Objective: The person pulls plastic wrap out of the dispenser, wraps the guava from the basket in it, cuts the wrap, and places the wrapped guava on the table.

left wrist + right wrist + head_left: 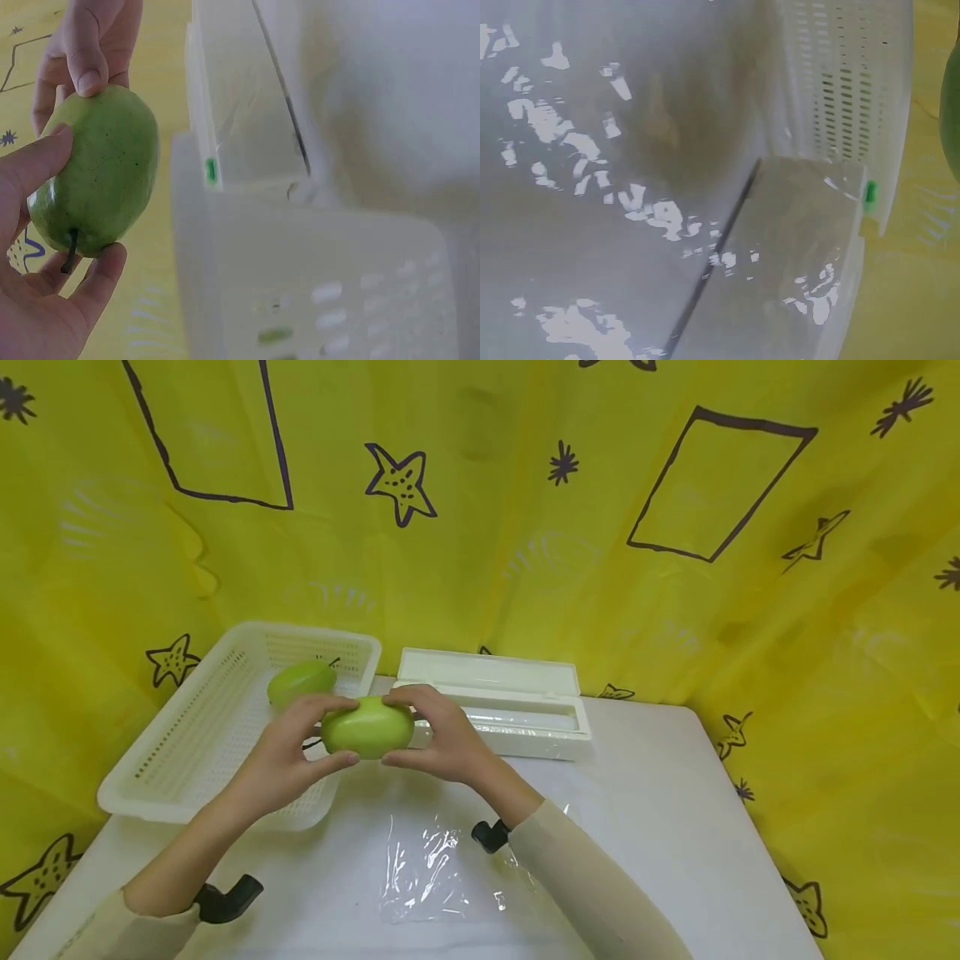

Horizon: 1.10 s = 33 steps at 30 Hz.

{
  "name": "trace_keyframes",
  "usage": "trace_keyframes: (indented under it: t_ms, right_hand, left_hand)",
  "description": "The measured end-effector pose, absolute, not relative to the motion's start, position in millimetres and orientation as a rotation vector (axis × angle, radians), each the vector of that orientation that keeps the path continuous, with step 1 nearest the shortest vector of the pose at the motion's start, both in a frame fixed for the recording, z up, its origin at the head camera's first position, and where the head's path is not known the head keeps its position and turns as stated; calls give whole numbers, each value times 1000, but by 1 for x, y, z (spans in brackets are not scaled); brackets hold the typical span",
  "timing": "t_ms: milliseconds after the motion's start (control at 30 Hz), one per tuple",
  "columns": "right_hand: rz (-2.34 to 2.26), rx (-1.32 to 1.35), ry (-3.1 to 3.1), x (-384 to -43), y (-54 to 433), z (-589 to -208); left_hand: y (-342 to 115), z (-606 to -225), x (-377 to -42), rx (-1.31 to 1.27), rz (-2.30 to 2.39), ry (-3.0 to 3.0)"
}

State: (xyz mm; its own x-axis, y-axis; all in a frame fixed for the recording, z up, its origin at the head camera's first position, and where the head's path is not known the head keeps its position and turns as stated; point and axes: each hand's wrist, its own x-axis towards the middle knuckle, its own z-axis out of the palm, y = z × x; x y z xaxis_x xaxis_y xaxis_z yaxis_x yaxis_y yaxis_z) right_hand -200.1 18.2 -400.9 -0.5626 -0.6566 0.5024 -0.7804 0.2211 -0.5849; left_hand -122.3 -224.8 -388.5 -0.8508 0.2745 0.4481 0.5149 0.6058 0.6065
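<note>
Head view: from my end, the fingers of the left hand [283,758] and right hand [444,737] both grip a green fruit [367,727], left of centre; a second fruit [302,682] lies in the basket [213,727], far left.

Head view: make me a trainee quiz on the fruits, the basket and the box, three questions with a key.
1. True or false: the left hand and the right hand hold the same green fruit.
2. Fill in: the lid of the box stands ____.
3. Where does the other fruit lie? A: in the box; B: in the basket; C: on the table.

Key: 1 true; 2 open; 3 B.
</note>
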Motion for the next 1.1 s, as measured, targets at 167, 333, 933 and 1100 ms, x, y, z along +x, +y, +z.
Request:
trace_keyframes:
  t_ms: [167, 333, 933, 1100]
  right_hand:
    - [1300, 1368, -2348, -192, 35, -409]
    - [1311, 1361, -2352, -182, 55, -414]
    - [1199, 1264, -2384, -144, 129, -430]
    - [1130, 1229, -2427, -133, 145, -438]
  left_hand:
    - [-209, -394, -116, -615, -1124, -2537]
    - [-191, -396, -108, -614, -1134, -2553]
    - [-124, -427, -96, -698, -1401, -2457]
    - [-112, -440, -93, -713, -1537, -2457]
